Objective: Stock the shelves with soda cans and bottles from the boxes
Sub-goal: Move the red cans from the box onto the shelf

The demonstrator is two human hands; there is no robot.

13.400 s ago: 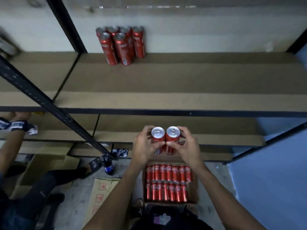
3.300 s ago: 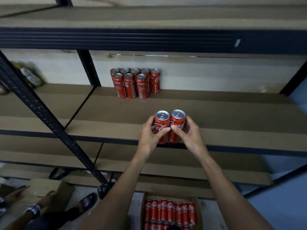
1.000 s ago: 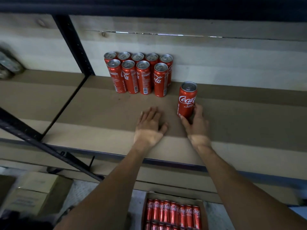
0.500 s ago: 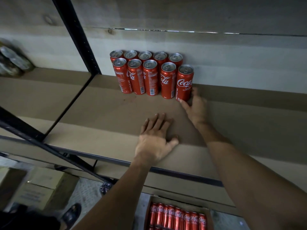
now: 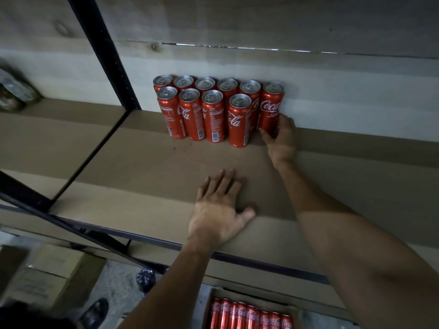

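Several red soda cans (image 5: 202, 115) stand in two rows at the back of the brown shelf board (image 5: 142, 167), against the wall. My right hand (image 5: 280, 141) reaches to the right end of the back row and holds the end can (image 5: 272, 108) low down, thumb in front and fingers on its right side. That can stands upright, touching its neighbours. My left hand (image 5: 218, 210) lies flat on the shelf near the front edge, fingers spread, holding nothing. Below the shelf, an open cardboard box (image 5: 218, 292) holds more red cans (image 5: 249, 314).
A black upright post (image 5: 102, 51) rises just left of the cans, and a black diagonal brace (image 5: 47, 214) crosses at lower left. Cardboard boxes (image 5: 47, 276), a dark bottle (image 5: 145, 277) and a person's shoe (image 5: 95, 312) are on the floor. Shiny items (image 5: 14, 93) sit on the left bay.
My right hand pushed the last can back from the front row's right end into the back row against the wall. My left hand stayed flat on the shelf.
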